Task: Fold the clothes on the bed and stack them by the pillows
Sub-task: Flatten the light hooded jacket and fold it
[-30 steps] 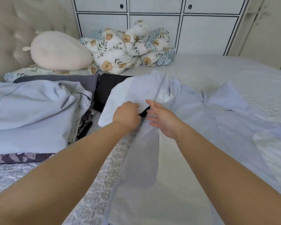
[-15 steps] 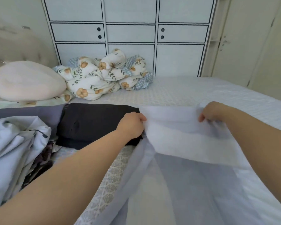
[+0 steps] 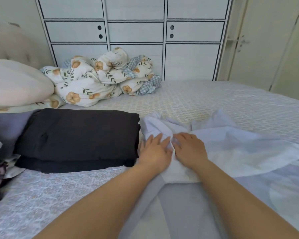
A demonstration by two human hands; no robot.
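Both hands flat on a pale blue garment [image 3: 231, 147]

Left hand [image 3: 154, 152] and right hand [image 3: 190, 150] press side by side, fingers [image 3: 160, 138] straight; folded black clothes [image 3: 79, 135] lie just left of them.

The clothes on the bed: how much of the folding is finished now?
Done: folded black clothes lie stacked near the pillow. In hand: left hand and right hand press the pale blue garment, still spread out. Left: finishing it, stacking it.

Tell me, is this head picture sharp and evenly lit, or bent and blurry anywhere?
Head view: soft, even daylight with no glare; the white panelled wardrobe bows from wide-angle distortion; the folded black garment is slightly smeared at its left edge; both hands on the pale blue cloth look fairly crisp.
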